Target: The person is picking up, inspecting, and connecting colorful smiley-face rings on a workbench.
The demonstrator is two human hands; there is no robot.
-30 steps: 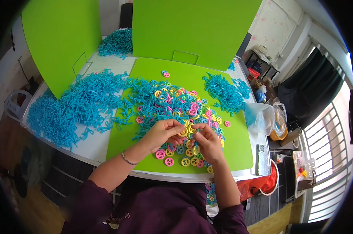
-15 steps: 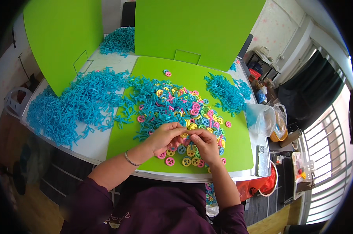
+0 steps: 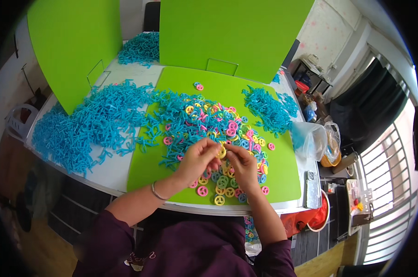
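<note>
A small yellow plastic wheel (image 3: 222,152) is held up between my two hands, above a heap of loose parts. My left hand (image 3: 197,161) pinches its left side between thumb and fingers. On the wheel's right edge, the thumb and fingertips of my right hand (image 3: 244,167) are closed together; whether a smaller piece sits between them is hidden. Below and beyond the hands are pink, yellow, green and blue wheels (image 3: 219,200) mixed with teal plastic strips (image 3: 176,115). They lie on a bright green mat (image 3: 144,177).
A large teal heap (image 3: 93,122) covers the table's left side, and a smaller teal pile (image 3: 266,110) lies at the right. Green upright panels (image 3: 236,37) stand behind. A clear plastic bag (image 3: 306,141) and a phone (image 3: 313,189) are near the right edge.
The yellow wheel between my fingertips now shows plainly. My left hand has risen slightly and shifted right. Some wheels at the mat's near edge have shifted, with a yellow one now nearer me.
</note>
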